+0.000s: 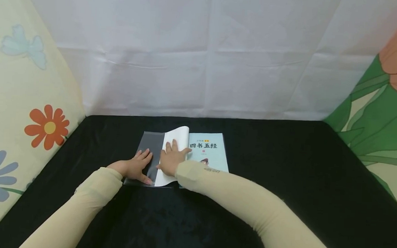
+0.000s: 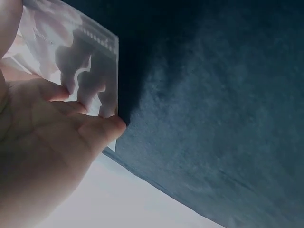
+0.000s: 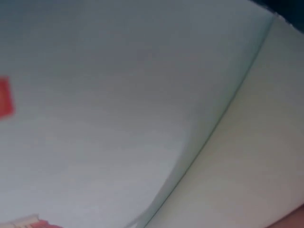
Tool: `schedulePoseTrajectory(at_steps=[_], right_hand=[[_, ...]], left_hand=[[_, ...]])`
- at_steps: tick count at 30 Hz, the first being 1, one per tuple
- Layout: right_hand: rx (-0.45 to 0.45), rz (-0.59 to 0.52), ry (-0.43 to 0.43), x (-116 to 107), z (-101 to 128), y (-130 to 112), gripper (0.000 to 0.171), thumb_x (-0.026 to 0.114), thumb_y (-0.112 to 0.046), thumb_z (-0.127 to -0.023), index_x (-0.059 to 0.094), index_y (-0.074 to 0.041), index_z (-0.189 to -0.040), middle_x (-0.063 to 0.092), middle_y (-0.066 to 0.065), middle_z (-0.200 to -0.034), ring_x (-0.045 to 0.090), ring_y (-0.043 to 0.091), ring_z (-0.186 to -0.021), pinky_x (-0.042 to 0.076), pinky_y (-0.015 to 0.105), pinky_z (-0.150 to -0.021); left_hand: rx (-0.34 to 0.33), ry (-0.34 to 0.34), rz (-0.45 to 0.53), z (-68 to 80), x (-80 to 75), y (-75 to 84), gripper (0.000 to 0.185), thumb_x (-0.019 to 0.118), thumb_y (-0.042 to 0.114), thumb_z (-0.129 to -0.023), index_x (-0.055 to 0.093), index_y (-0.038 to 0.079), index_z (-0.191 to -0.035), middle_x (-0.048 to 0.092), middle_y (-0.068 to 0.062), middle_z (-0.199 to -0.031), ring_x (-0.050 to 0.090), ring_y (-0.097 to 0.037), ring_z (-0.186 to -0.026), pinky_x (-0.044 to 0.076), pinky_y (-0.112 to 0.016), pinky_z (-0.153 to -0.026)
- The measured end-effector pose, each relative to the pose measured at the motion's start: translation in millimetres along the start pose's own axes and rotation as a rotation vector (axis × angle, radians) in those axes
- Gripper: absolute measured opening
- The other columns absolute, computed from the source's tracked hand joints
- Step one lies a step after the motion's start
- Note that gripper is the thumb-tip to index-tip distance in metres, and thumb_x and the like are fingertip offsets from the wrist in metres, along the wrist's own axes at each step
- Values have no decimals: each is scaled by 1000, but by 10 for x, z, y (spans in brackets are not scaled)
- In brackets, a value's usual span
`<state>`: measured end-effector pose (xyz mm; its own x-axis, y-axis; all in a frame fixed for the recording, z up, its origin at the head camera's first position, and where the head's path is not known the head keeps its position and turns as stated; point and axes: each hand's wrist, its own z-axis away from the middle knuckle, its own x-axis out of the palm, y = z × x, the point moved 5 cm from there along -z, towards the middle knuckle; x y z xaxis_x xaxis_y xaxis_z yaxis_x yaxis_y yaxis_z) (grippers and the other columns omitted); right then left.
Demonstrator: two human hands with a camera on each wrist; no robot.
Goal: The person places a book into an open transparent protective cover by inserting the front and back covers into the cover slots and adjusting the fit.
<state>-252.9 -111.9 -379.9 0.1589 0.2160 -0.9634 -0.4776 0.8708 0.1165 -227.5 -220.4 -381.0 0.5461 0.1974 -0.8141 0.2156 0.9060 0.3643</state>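
A light blue book (image 1: 210, 151) with black Chinese characters lies on the black table (image 1: 283, 173). Its white cover leaf (image 1: 175, 137) is folded over to the left. My right hand (image 1: 171, 158) presses flat on that leaf with straight fingers. A clear plastic sleeve (image 1: 148, 145) extends left from the book. My left hand (image 1: 135, 167) lies flat on the sleeve. In the left wrist view the sleeve (image 2: 90, 66) shows its printed edge, with my left hand (image 2: 57, 133) on it. The right wrist view shows only the blue cover (image 3: 104, 118) and the white leaf (image 3: 256, 156) close up.
A white creased sheet (image 1: 202, 53) hangs behind the table. A cream floral cloth (image 1: 24, 111) borders the left side and a green floral cloth (image 1: 384, 122) the right. Black table surface stretches around the book on all sides.
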Motion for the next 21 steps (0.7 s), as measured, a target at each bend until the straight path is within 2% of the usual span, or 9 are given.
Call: schedulePoseTrajectory(at_steps=[7,15,21], right_hand=[[-8,40,14,17,-24,-47,61,43,-52,-100,39,-18,-151,21,9,-160,12,30,-147,35,66,-97],[-6,12,50,39,-81,-47,58,42,-48,-101,40,-16,-150,22,8,-160,12,29,-147,33,69,-96],[-21,-70,92,7,-70,-46,48,42,-32,-104,44,-11,-147,25,11,-158,15,29,-147,32,71,-95]], left_hand=[[-28,-7,-3,7,25,6,101,76,36,-84,15,-14,-148,2,-35,-155,-3,-53,-141,11,-62,-111],[-17,-2,-19,-41,15,29,100,73,36,-86,14,-15,-148,2,-35,-155,-3,-53,-141,9,-61,-112],[-21,25,-43,-50,25,68,99,75,34,-85,17,-16,-147,5,-36,-154,0,-54,-141,11,-60,-112]])
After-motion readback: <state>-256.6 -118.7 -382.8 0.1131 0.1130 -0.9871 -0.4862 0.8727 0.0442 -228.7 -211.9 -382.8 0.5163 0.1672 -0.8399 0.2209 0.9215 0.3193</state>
